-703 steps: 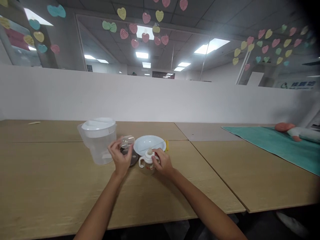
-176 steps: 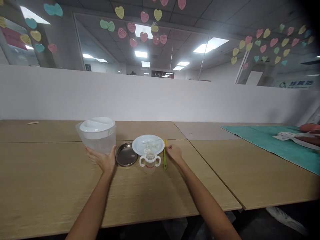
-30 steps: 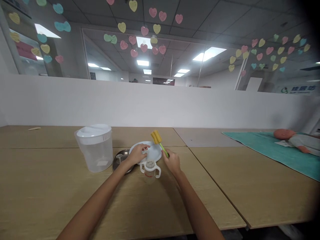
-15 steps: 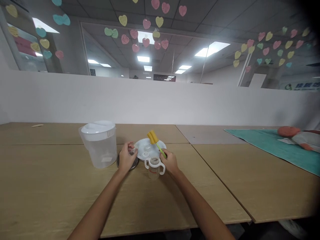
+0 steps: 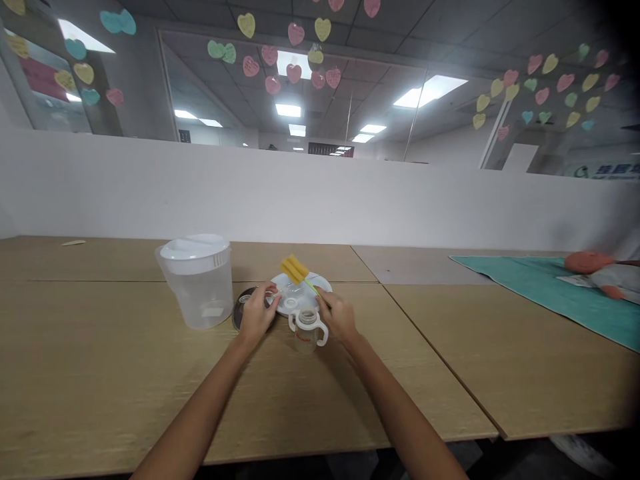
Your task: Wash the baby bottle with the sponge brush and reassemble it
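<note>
Sponge brush [image 5: 295, 269]: yellow head, slim green handle; held aslant, head pointing between ten and eleven o'clock, above the round white plate [image 5: 323, 283]. Clear bottle [image 5: 303, 340]: white two-handled collar, red lettering, mouth uncovered; upright on the counter [image 5: 280, 413], at the plate's six o'clock.

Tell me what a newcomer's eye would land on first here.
Most likely the bright yellow-headed brush, near the middle of the picture, held in the right hand with its head seen against the white dish. Next would come the pastel heart-shaped notes scattered across the upper part of the view, then the teal mat at the far right with a doll lying on it.
</note>
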Demonstrator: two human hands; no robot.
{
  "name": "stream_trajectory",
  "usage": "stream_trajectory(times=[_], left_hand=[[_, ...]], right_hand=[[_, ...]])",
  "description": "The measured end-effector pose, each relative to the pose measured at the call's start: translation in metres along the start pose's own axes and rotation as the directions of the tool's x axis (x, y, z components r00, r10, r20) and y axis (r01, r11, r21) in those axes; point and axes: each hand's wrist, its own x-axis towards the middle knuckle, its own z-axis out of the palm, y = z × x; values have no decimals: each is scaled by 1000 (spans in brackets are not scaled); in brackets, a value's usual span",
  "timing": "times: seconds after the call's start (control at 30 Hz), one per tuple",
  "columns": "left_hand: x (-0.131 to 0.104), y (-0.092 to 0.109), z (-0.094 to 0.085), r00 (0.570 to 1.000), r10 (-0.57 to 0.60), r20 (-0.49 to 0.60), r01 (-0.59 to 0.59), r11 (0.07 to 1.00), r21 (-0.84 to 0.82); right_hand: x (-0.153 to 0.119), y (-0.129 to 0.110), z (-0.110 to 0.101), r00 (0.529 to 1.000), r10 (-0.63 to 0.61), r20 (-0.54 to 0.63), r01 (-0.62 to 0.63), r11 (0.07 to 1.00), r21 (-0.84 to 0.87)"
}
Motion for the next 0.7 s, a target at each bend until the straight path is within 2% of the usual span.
stream_trajectory(times=[0.1,0.17,0.3,0.5,0.7], left_hand=[[1,1,-1,997,-50,-54,48,998,-30],[0,0,-1,997,-26,-67,24,999,-32],[-2,1,-2,998,26,-49,-27,1000,-14],[-3,5,-5,997,16,-81,-15,1000,16],[-4,3,-3,993,81,-91,-80,997,17]], right_hand=[[2,4,-1,991,-60,116,68,996,-62],[3,5,-4,989,-30,143,51,988,-149],[3,6,-9,996,77,43,-64,965,-253],[2,1,-8,994,-3,105,29,969,-244],[1,1,-7,995,99,14,-93,963,-254]])
